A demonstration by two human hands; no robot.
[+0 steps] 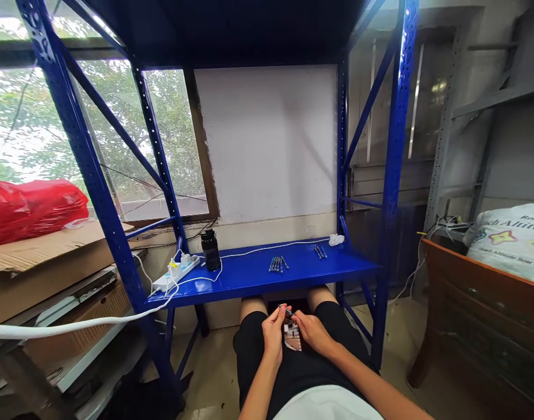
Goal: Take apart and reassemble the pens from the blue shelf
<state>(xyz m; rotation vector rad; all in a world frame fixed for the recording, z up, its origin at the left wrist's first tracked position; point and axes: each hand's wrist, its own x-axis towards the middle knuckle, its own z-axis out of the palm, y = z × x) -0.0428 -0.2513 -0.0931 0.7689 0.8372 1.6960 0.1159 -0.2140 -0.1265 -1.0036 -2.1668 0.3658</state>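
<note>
Above my lap, my left hand (273, 331) and my right hand (309, 330) are close together, fingers pinched. Between their fingertips is a small dark pen-like piece (288, 312), which both hands appear to hold. Its details are too small to tell. Just below the fingers, a picture print (292, 337) shows between the hands over my black shorts. On the blue shelf (245, 279) ahead, several dark pen-like pieces (277, 265) lie side by side. A smaller group of similar pieces (320, 252) lies farther right.
A black bottle (210, 251) stands on the shelf's left part, beside a white power strip (176, 274) with plugs. A white cable (267, 251) runs along the back. Blue uprights (392, 175) frame both sides. Cardboard (52, 251) is at left, a wooden cabinet (481, 303) at right.
</note>
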